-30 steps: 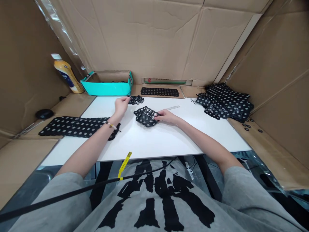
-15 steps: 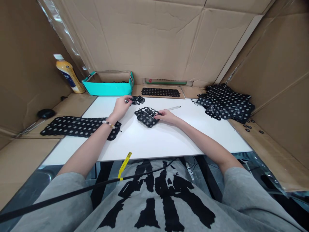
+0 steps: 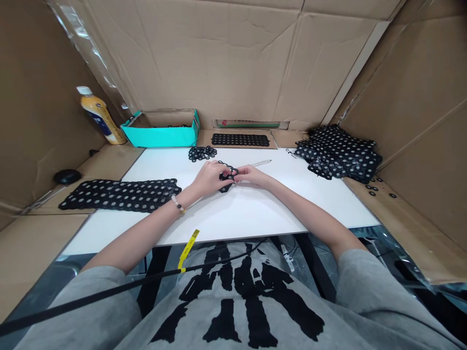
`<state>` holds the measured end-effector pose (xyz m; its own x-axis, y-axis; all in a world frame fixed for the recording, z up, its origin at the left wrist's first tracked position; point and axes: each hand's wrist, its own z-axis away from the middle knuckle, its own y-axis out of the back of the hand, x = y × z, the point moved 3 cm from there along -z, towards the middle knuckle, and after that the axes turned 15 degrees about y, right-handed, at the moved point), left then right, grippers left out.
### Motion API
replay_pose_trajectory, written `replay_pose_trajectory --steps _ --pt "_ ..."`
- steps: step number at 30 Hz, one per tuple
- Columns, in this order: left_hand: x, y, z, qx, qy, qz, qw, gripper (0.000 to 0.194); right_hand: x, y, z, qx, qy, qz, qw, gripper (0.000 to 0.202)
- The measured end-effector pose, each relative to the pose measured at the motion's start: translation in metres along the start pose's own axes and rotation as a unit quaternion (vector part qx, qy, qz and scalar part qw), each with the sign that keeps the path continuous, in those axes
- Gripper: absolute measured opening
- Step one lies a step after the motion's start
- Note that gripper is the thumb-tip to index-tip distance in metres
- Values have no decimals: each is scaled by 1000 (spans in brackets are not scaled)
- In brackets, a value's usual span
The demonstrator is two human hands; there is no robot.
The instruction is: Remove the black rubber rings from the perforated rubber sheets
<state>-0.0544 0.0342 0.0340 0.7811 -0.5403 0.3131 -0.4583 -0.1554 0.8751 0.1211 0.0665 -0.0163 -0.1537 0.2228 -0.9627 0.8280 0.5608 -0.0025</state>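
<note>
Over the middle of the white table, my right hand [image 3: 251, 175] is closed, thumb and fingers pinching the right edge of a small black piece of linked rings [image 3: 226, 185]. My left hand [image 3: 210, 178] bends over the same piece from the left, its thumb and fingers curled together at the rings. Whatever lies between those left fingertips is too small to make out, and the hand hides much of the piece. A pile of loose black rings [image 3: 202, 153] lies just beyond my left hand.
A long black ring mat [image 3: 120, 195] lies at left, a narrower one [image 3: 241, 140] at the back, and a heap of mats [image 3: 339, 153] at right with stray rings nearby. A turquoise box [image 3: 158, 136], a drink bottle [image 3: 102, 116] and a pen [image 3: 261, 163] are also here.
My left hand has come away from the loose ring pile, moving right and nearer to me, onto the ring piece. The right hand keeps its hold in nearly the same place.
</note>
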Motion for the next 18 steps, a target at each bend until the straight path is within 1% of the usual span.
replay_pose_trajectory --steps 5,7,11,13,15,16,18 --pt "-6 -5 -2 -4 25 66 997 24 -3 -2 0 -16 5 29 999 34" --pt "-7 -6 -3 -17 50 109 993 24 -4 -3 1 -21 8 34 999 34" --pt "-11 -11 -5 -61 110 194 973 28 -4 -3 2 -19 10 54 998 36" --pt "-15 -14 -8 -72 139 227 961 29 -5 -3 1 -27 11 59 998 36" --pt "-25 -17 -12 -61 182 273 943 29 -6 -3 -1 -33 21 59 997 36" --pt "-33 -18 -15 -43 210 297 930 28 -7 -3 -1 -35 26 58 997 36" --pt "-57 -15 -21 12 282 333 900 28 -7 -5 0 -50 25 54 997 35"
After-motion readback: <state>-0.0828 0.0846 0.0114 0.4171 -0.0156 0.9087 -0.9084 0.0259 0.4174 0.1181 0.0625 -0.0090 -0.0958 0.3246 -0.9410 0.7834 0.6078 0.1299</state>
